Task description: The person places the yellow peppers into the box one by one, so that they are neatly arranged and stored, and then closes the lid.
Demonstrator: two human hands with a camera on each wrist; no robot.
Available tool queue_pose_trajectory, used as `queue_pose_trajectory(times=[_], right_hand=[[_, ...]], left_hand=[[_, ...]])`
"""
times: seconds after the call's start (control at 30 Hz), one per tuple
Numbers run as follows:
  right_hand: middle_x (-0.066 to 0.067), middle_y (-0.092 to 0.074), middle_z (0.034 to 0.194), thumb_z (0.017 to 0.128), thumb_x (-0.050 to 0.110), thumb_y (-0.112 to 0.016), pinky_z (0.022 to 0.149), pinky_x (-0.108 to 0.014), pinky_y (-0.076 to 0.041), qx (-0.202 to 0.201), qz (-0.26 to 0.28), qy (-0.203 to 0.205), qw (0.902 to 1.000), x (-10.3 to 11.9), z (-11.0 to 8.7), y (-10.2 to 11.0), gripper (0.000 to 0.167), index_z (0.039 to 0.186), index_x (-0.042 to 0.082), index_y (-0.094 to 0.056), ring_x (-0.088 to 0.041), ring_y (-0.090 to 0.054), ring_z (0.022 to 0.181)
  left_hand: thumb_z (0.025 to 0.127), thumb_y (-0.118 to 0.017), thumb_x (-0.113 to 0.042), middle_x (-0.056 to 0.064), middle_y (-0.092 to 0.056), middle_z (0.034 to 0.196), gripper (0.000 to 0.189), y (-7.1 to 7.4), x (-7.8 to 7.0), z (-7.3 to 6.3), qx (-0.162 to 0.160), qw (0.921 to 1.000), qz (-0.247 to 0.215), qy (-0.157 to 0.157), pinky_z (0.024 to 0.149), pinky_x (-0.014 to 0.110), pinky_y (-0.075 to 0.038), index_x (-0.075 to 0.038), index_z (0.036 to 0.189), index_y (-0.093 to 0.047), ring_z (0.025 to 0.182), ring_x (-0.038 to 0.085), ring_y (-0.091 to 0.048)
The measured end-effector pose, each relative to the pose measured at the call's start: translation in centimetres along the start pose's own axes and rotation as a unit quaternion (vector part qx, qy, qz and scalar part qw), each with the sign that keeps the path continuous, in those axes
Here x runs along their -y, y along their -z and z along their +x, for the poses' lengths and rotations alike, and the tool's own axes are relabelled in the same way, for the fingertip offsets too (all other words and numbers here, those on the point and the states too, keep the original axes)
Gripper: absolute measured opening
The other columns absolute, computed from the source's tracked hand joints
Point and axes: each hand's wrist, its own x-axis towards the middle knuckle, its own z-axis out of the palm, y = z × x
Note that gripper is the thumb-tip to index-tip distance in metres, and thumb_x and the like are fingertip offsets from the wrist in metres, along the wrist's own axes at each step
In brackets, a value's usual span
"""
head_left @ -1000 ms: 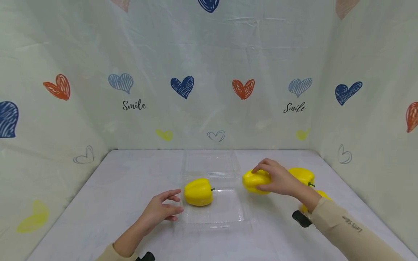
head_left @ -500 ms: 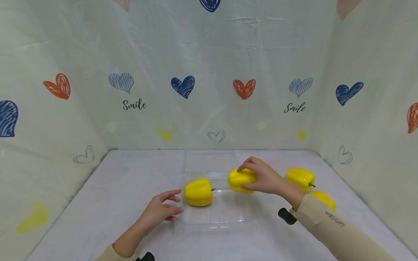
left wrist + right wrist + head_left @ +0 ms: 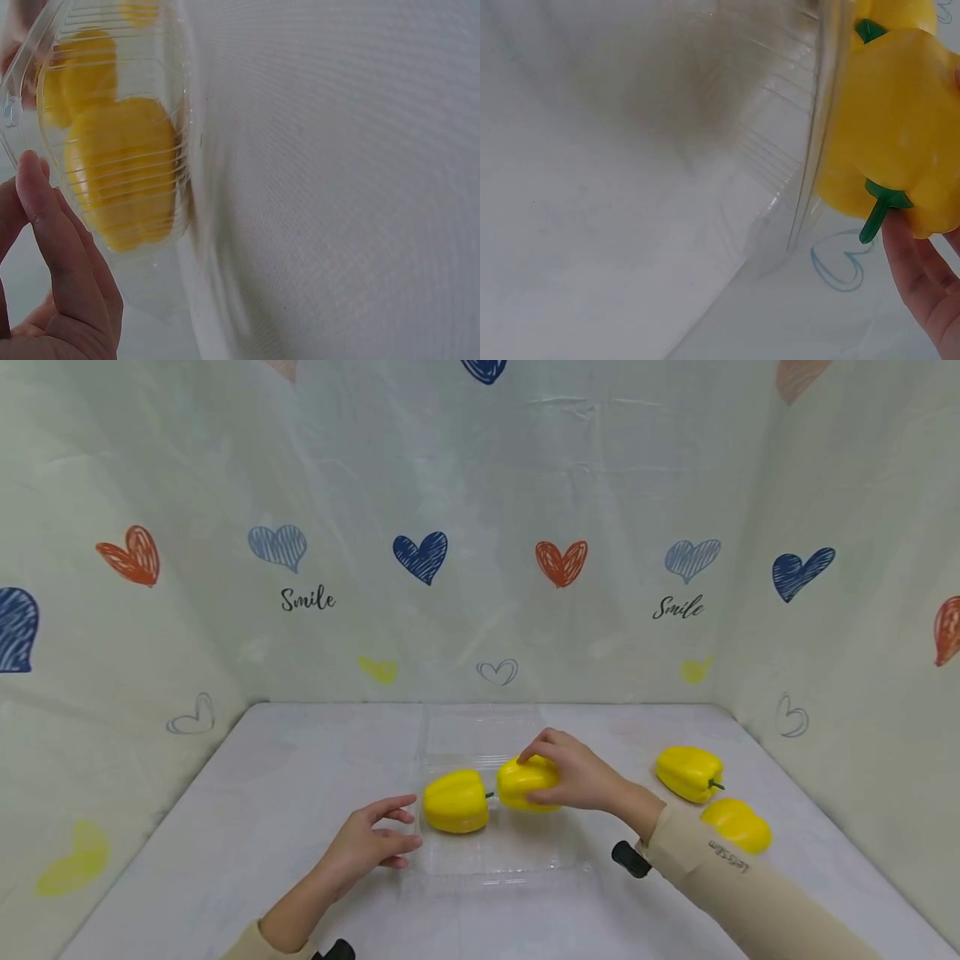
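My right hand (image 3: 581,777) grips a yellow bell pepper (image 3: 516,787) from above, fingers on the far side and thumb on the near side. The right wrist view shows its green stem (image 3: 883,206) beside a finger. That pepper is over the right part of a clear plastic clamshell box (image 3: 487,860), close to the stem of another yellow bell pepper (image 3: 453,803) lying in the box's left part. My left hand (image 3: 363,843) is at the box's left edge with loosely bent fingers; in the left wrist view its fingertips (image 3: 30,169) meet the clear rim.
Two more yellow bell peppers lie on the table to the right, one farther back (image 3: 688,772) and one nearer (image 3: 738,825). The box's open lid (image 3: 480,735) lies toward the back wall. Heart-printed cloth (image 3: 487,610) encloses the table's back and sides.
My right hand has carried its pepper leftward from beside the box to over it, lowering slightly at the end. The left hand and the pepper in the box have stayed put.
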Motion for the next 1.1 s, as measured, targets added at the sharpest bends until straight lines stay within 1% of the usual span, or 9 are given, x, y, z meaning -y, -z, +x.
queue_pose_trajectory(times=[0.27,0.4,0.5,0.63,0.73,0.87,1.0,1.1], right_hand=[[0.001,-0.051,0.103,0.072,0.021,-0.08,0.087,-0.038,-0.046,0.017,-0.01,-0.013,0.9997,-0.1,0.5,-1.3,0.036,0.103,0.014,-0.064,-0.02,-0.048,0.096],[0.001,-0.05,0.101,0.071,0.023,-0.081,0.087,-0.037,-0.046,0.021,-0.018,-0.028,0.9992,-0.3,0.7,-1.9,0.037,0.103,0.015,-0.064,-0.019,-0.048,0.094],[0.001,-0.05,0.099,0.071,0.024,-0.082,0.086,-0.038,-0.046,0.025,-0.022,-0.031,0.999,-0.5,0.8,-2.2,0.037,0.102,0.014,-0.064,-0.019,-0.048,0.093],[0.001,-0.05,0.098,0.07,0.025,-0.082,0.085,-0.038,-0.045,0.041,-0.019,-0.029,0.9986,-0.6,1.0,-2.7,0.039,0.102,0.013,-0.063,-0.02,-0.047,0.093],[0.001,-0.049,0.099,0.069,0.026,-0.083,0.086,-0.038,-0.045,0.051,-0.015,-0.035,0.998,-0.6,1.0,-2.9,0.041,0.102,0.013,-0.063,-0.02,-0.047,0.093],[0.001,-0.049,0.102,0.068,0.027,-0.084,0.088,-0.038,-0.045,0.057,-0.017,-0.042,0.9973,-0.7,1.0,-3.0,0.044,0.105,0.014,-0.063,-0.019,-0.047,0.095],[0.001,-0.05,0.105,0.068,0.028,-0.084,0.091,-0.038,-0.044,0.056,-0.012,-0.043,0.9975,-0.7,0.7,-2.6,0.047,0.107,0.014,-0.063,-0.019,-0.048,0.099],[0.001,-0.051,0.107,0.068,0.028,-0.084,0.088,-0.037,-0.046,0.047,-0.001,-0.041,0.9981,-0.6,0.4,-2.0,0.048,0.108,0.014,-0.063,-0.02,-0.048,0.099]], left_hand=[[0.074,-0.078,-0.008,0.01,-0.055,0.105,0.061,0.1,0.2,0.1,0.001,1.0,0.002,0.001,0.062,0.033,-0.056,-0.008,0.13,-0.053,0.062,0.021,-0.058],[0.074,-0.078,-0.009,0.01,-0.055,0.105,0.061,0.1,0.2,0.1,-0.002,1.0,0.006,0.002,0.062,0.033,-0.056,-0.009,0.129,-0.054,0.061,0.021,-0.058],[0.074,-0.078,-0.009,0.01,-0.055,0.105,0.06,0.1,0.1,0.1,-0.004,1.0,0.008,0.003,0.062,0.033,-0.056,-0.009,0.129,-0.054,0.061,0.021,-0.057],[0.074,-0.078,-0.009,0.01,-0.054,0.105,0.06,0.0,0.1,0.1,-0.004,1.0,0.007,0.004,0.062,0.033,-0.056,-0.009,0.129,-0.054,0.062,0.021,-0.058],[0.074,-0.079,-0.008,0.01,-0.054,0.105,0.06,0.0,0.1,0.0,-0.002,1.0,0.005,0.003,0.062,0.033,-0.056,-0.009,0.129,-0.054,0.062,0.02,-0.058],[0.074,-0.078,-0.008,0.01,-0.054,0.105,0.06,0.0,0.1,0.0,-0.001,1.0,0.003,0.001,0.062,0.033,-0.056,-0.009,0.129,-0.054,0.062,0.02,-0.058],[0.074,-0.078,-0.007,0.01,-0.054,0.105,0.061,0.0,0.1,0.1,-0.001,1.0,0.003,0.0,0.062,0.033,-0.056,-0.009,0.129,-0.054,0.062,0.021,-0.058],[0.074,-0.078,-0.008,0.01,-0.054,0.105,0.061,0.0,0.1,0.1,-0.002,1.0,0.007,0.001,0.062,0.033,-0.056,-0.009,0.129,-0.054,0.062,0.021,-0.058]])
